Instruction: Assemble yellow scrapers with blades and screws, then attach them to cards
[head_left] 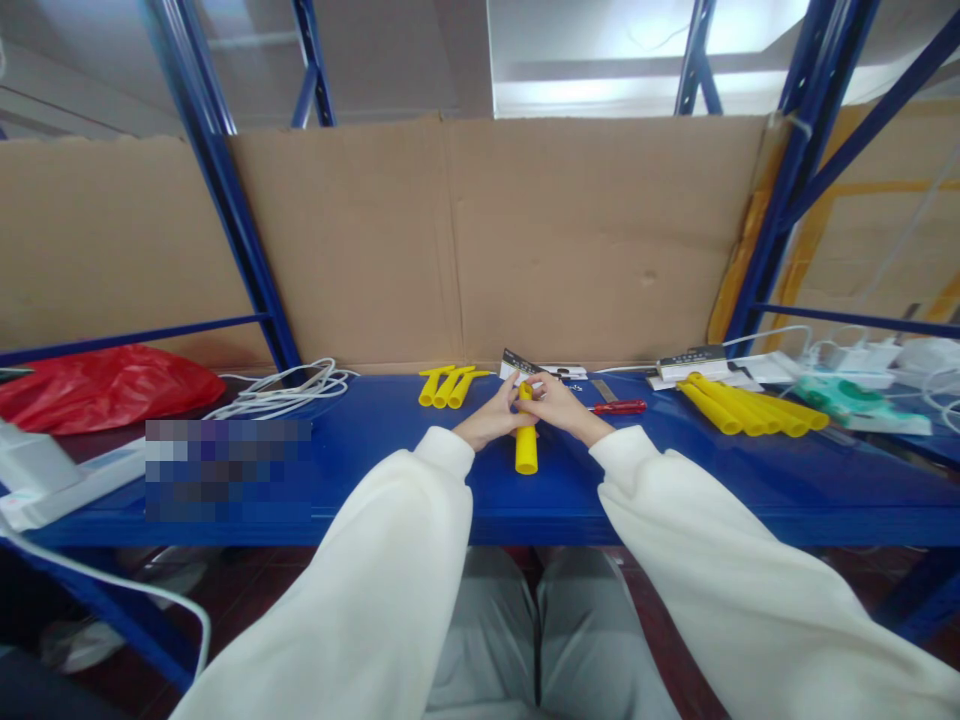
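Note:
In the middle of the blue table, both my hands are closed round a yellow tubular handle (526,456). Its round open end points towards me. My left hand (493,416) grips the upper part from the left, and my right hand (561,405) has its fingers on the same part from the right. The handle's far end is mostly hidden by my fingers. Just behind my hands lies a black-and-white printed card (516,360). To the right of my right hand are a red-handled screwdriver (621,407) and a small flat metal blade (603,390).
Three yellow handles with crossbar heads (448,390) lie back left of my hands. Several more yellow handles (739,408) are fanned out on the right. White cable (300,390), a red plastic bag (112,385) and a power strip (82,480) are at the left. Cardboard (585,240) walls the back.

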